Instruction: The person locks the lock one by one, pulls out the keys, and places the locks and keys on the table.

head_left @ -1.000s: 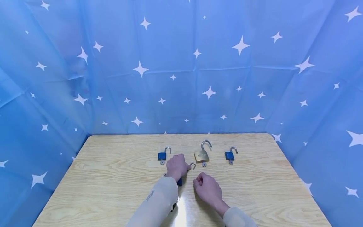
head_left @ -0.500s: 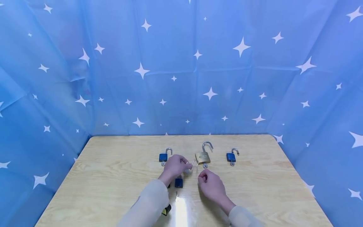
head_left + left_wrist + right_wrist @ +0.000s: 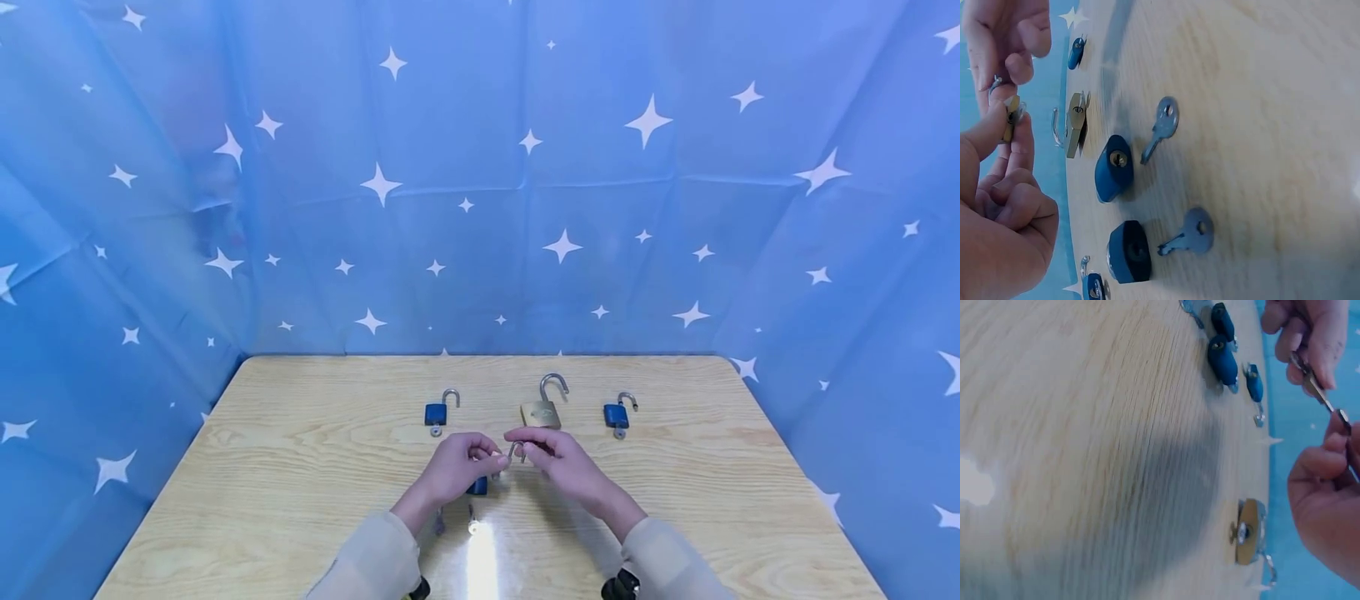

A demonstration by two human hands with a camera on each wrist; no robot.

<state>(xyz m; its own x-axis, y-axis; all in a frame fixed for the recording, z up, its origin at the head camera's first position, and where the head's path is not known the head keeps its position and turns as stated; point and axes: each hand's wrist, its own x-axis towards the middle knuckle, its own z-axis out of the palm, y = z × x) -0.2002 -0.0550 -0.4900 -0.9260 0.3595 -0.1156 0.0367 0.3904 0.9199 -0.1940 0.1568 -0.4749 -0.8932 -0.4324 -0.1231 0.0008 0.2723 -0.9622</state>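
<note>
Brass padlock point(image 3: 1010, 125) up in the air now, small, its shackle swung open, just below the centre of the head view! Left hand point(image 3: 459, 468) has its body pinched between thumb and forefinger, the other fingers curled in; right hand point(image 3: 573, 472) comes at it from the other side, thumb and fingers pinching the curved shackle, though how firmly I can't tell. Behind them on the wooden table point(image 3: 300, 467) sits a bigger gold padlock point(image 3: 542, 413), just above the right hand in the head view. One blue padlock point(image 3: 436, 414) lies upper left of the hands, another blue padlock point(image 3: 616, 416) upper right, both with shackles up and a key at the base. Over to the left wrist view: two more blue locks point(image 3: 1114, 169) near the centre, keyholes showing, and two loose keys point(image 3: 1163, 125) just right of them, well apart from each other. Blue starry curtain point(image 3: 480, 167) fills the top of the head view.
</note>
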